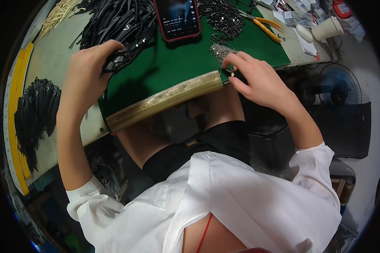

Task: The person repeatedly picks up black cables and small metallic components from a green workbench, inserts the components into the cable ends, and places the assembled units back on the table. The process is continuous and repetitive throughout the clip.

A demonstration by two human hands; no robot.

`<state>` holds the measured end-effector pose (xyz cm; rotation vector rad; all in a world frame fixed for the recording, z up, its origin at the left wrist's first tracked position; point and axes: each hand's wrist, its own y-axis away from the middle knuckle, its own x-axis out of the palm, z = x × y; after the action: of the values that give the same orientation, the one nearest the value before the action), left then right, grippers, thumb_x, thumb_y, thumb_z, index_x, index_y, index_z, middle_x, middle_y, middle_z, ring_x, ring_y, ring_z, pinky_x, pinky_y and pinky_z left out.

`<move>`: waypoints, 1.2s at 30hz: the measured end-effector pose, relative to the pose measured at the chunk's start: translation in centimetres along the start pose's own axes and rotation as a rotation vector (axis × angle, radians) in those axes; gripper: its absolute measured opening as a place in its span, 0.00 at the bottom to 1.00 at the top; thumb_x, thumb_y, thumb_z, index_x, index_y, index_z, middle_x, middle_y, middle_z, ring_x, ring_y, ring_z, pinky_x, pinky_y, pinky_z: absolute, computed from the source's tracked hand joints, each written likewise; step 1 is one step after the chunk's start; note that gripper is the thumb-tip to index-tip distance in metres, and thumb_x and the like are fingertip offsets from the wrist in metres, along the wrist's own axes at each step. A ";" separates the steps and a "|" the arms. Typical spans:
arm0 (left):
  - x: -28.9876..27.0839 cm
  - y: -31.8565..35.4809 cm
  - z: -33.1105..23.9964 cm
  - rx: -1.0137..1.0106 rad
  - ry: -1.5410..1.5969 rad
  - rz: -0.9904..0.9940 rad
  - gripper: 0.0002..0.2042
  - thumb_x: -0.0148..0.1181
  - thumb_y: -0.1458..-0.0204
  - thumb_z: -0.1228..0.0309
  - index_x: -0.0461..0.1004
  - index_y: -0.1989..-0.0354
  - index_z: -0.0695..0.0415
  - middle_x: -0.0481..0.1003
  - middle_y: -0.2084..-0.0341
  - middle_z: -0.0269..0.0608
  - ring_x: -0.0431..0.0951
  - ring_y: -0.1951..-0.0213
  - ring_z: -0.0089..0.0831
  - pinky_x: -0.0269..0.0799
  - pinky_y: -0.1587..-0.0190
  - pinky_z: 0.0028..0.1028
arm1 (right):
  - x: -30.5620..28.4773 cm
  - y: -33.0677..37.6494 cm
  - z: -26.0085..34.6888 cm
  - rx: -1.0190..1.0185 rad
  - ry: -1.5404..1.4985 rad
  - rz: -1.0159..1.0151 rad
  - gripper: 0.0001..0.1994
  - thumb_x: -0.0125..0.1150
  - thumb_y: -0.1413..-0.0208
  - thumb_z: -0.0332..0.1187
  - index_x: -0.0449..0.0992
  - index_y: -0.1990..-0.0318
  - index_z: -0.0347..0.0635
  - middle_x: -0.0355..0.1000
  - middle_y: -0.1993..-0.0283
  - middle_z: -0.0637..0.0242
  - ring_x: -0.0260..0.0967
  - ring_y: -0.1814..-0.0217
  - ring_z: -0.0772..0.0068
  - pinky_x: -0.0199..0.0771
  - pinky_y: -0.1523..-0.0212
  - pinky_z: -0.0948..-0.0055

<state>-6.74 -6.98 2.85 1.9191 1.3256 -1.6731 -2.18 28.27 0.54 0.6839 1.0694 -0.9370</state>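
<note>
My left hand (86,78) is closed around a bunch of narrow black straps (121,60) with shiny bits at their ends, above the left side of the green mat (169,63). Over the mat's front edge, my right hand (259,80) has its thumb and forefinger closed on a small shiny metal piece (232,74), too small to name more exactly. Just beyond those fingers lies a heap of tiny silvery metal parts (221,51). A gold-coloured mesh-patterned strip (164,100) runs along the near edge of the mat, between my hands.
A large pile of black straps (118,21) and a phone (178,19) lie at the back. Small black pieces (221,19) and orange-handled pliers (266,28) are to the right. More straps (36,118) hang over the left side near a yellow edging (13,122). A fan (340,86) stands at right.
</note>
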 end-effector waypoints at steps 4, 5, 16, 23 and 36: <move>-0.6 0.1 -0.7 -0.113 0.046 -0.024 0.16 0.63 0.55 0.85 0.76 0.56 0.59 0.79 0.68 0.48 0.81 0.63 0.46 0.74 0.60 0.35 | 0.0 -0.1 0.5 0.023 0.034 0.002 0.12 0.59 0.46 0.29 0.71 0.54 0.42 0.71 0.58 0.57 0.73 0.58 0.50 0.73 0.59 0.58; -0.7 0.2 -0.7 -0.126 0.026 -0.017 0.15 0.64 0.54 0.83 0.76 0.56 0.59 0.80 0.68 0.48 0.81 0.64 0.45 0.74 0.60 0.35 | 0.1 -0.1 0.5 0.025 0.040 -0.008 0.12 0.59 0.46 0.29 0.71 0.54 0.42 0.71 0.58 0.56 0.73 0.59 0.50 0.73 0.59 0.57; -2.6 1.8 -1.6 -0.125 -0.018 -0.111 0.17 0.64 0.54 0.83 0.77 0.53 0.59 0.77 0.73 0.45 0.77 0.73 0.36 0.72 0.67 0.28 | 0.2 -0.9 0.8 0.017 0.063 -0.008 0.12 0.58 0.45 0.29 0.71 0.53 0.44 0.71 0.59 0.56 0.73 0.61 0.48 0.73 0.60 0.56; -0.5 2.5 -5.2 -0.324 0.654 -0.228 0.17 0.58 0.47 0.82 0.73 0.47 0.62 0.75 0.72 0.30 0.75 0.70 0.18 0.70 0.65 0.20 | 0.2 -1.4 0.9 -0.039 0.133 0.002 0.13 0.55 0.45 0.31 0.72 0.52 0.44 0.73 0.59 0.51 0.75 0.62 0.47 0.76 0.60 0.54; 5.6 0.6 -9.0 -0.123 0.521 -0.538 0.17 0.62 0.57 0.84 0.77 0.56 0.62 0.79 0.71 0.48 0.82 0.71 0.34 0.75 0.66 0.25 | -1.2 -1.2 7.5 0.062 -1.321 0.016 0.16 0.59 0.39 0.30 0.70 0.44 0.44 0.69 0.58 0.66 0.64 0.82 0.86 0.64 0.82 0.86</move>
<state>-0.98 1.60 0.33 2.1331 2.2487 -1.2650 -0.31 21.82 4.23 0.0172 -0.1420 -1.1181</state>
